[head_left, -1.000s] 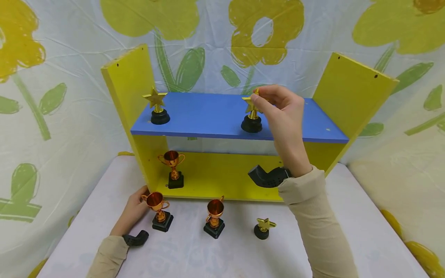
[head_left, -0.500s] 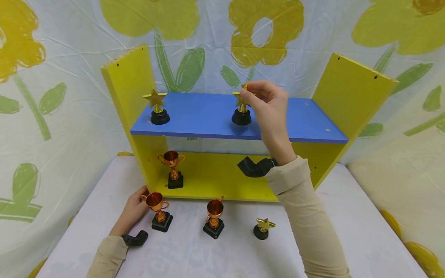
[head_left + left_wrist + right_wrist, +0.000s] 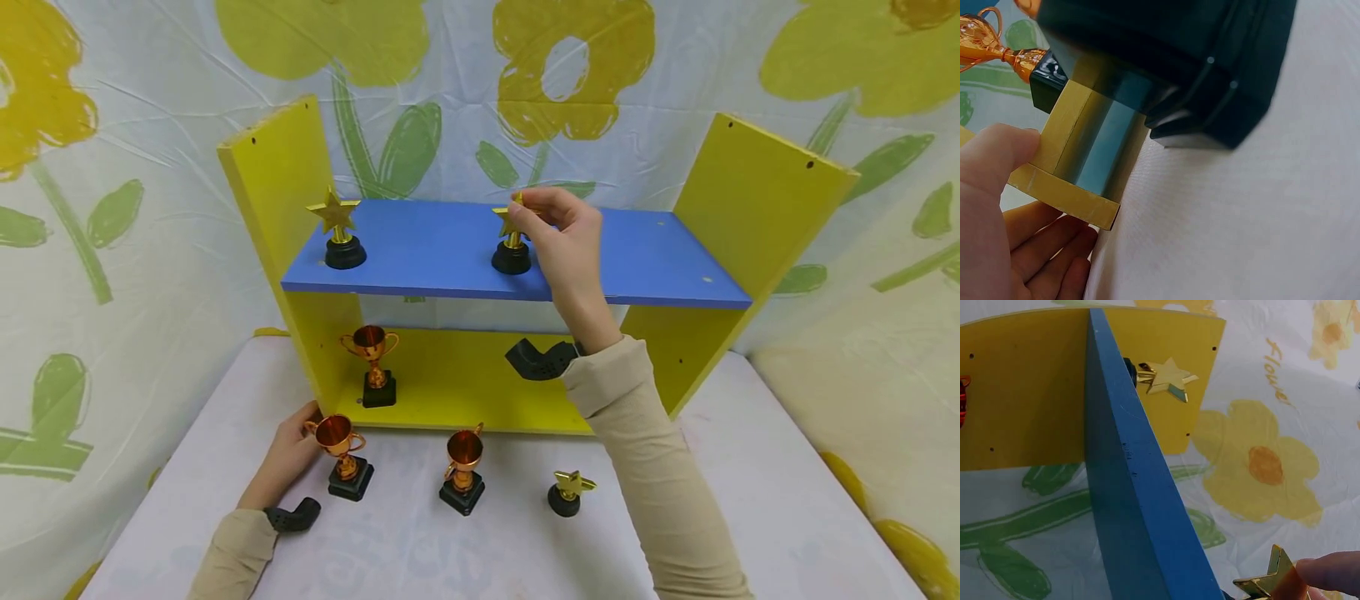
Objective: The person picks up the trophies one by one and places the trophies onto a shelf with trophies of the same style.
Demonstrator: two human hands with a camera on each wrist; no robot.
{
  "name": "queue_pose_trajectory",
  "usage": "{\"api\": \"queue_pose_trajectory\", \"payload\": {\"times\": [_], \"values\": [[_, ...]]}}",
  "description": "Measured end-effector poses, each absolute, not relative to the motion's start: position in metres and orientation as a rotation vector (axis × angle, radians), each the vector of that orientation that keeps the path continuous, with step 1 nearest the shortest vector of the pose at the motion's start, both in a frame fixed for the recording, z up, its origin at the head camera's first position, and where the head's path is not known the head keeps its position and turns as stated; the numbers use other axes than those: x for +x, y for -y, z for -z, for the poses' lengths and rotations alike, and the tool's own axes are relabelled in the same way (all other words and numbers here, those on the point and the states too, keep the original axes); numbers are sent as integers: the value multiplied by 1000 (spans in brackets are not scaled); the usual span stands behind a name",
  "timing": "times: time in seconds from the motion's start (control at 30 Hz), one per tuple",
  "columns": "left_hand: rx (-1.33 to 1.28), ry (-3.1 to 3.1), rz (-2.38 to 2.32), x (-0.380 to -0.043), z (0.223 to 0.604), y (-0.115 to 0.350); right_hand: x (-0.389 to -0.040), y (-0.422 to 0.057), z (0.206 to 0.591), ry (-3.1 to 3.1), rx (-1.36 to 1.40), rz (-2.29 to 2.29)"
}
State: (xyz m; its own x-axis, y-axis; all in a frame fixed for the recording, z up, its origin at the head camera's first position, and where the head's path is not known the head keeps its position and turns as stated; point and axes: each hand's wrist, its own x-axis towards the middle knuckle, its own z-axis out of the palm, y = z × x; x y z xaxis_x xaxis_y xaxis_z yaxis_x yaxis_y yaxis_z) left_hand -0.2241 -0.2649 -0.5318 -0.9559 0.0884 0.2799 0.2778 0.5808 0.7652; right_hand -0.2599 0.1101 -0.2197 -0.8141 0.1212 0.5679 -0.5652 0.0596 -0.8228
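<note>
One star trophy (image 3: 512, 257), upper centre, seems nearly placed, pinched by my right hand (image 3: 564, 242); my left hand (image 3: 292, 446) grips the yellow panel (image 3: 283, 208). Release seems due.

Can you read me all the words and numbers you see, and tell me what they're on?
"flower": handwriting-style word on the flowery cloth, running steeply downward in the right wrist view.
Pale marks on the white table cover: too faint to read.
Copper cup trophies, gold star trophies and shelf: no readable words or numbers.
</note>
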Motion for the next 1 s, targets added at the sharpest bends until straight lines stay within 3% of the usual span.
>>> {"api": "queue_pose_trajectory", "payload": {"times": [1.0], "values": [[-291, 2605, 1306, -225, 532, 265, -261, -111, 223, 1882, 417, -1738]]}}
